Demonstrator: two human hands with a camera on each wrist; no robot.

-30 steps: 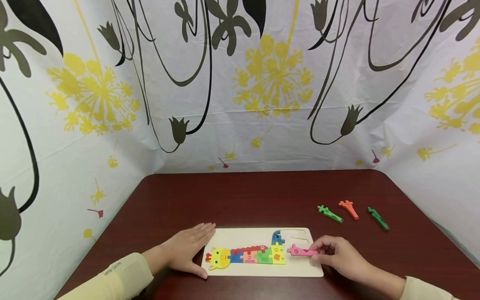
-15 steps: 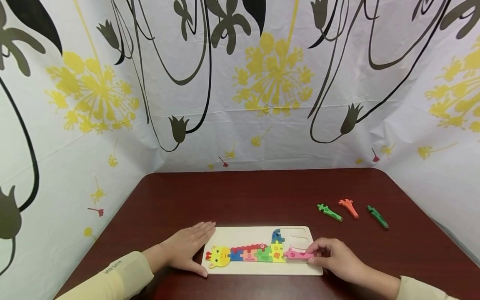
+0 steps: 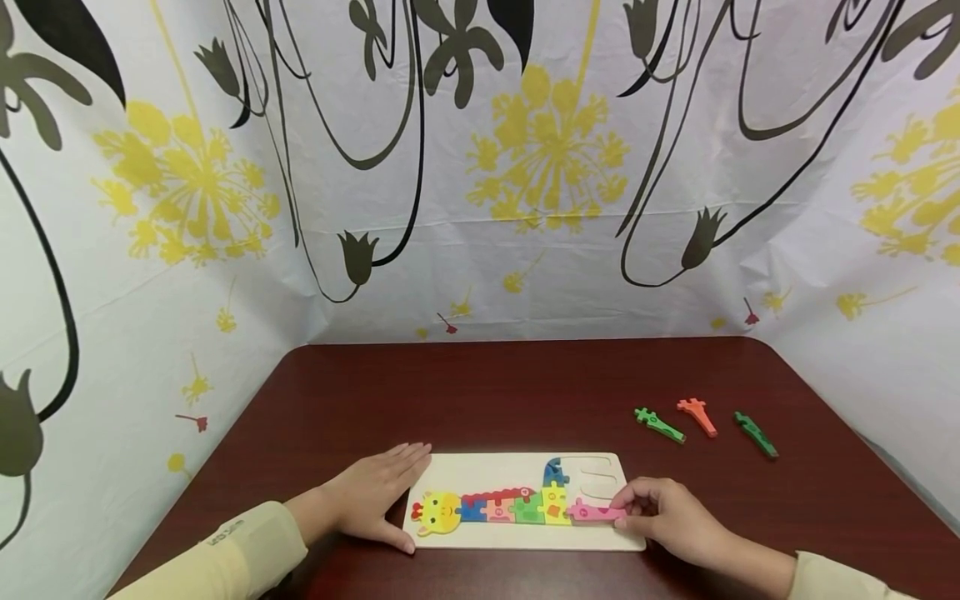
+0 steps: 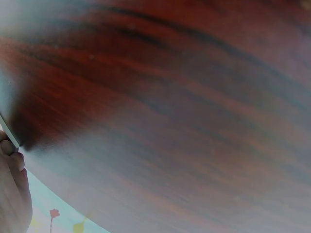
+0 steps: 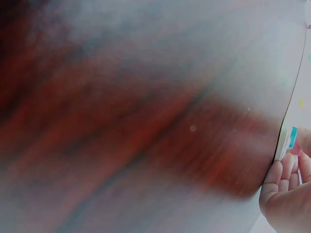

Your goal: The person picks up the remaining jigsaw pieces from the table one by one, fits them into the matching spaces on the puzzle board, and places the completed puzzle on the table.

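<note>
A giraffe jigsaw board (image 3: 480, 467) of pale wood lies near the table's front edge, with a yellow head piece (image 3: 438, 514) and several coloured body pieces set in a row. My right hand (image 3: 678, 521) pinches the right end of a pink leg piece (image 3: 592, 511), whose left end meets the yellow square piece (image 3: 555, 505). Above that square sits a blue piece (image 3: 553, 472), beside bare outlined slots. My left hand (image 3: 378, 500) lies with fingers extended along the board's left edge. In the right wrist view, curled fingers (image 5: 286, 177) show at the board's edge.
Toward the back right of the dark red table (image 3: 480, 392) lie three loose pieces: a light green one (image 3: 660, 425), an orange one (image 3: 698, 417) and a dark green one (image 3: 756, 435). A patterned cloth (image 3: 480, 292) hangs around the table's back and sides.
My right hand has moved the pink leg piece slightly left, bringing its end against the yellow square piece. The left hand has stayed in place.
</note>
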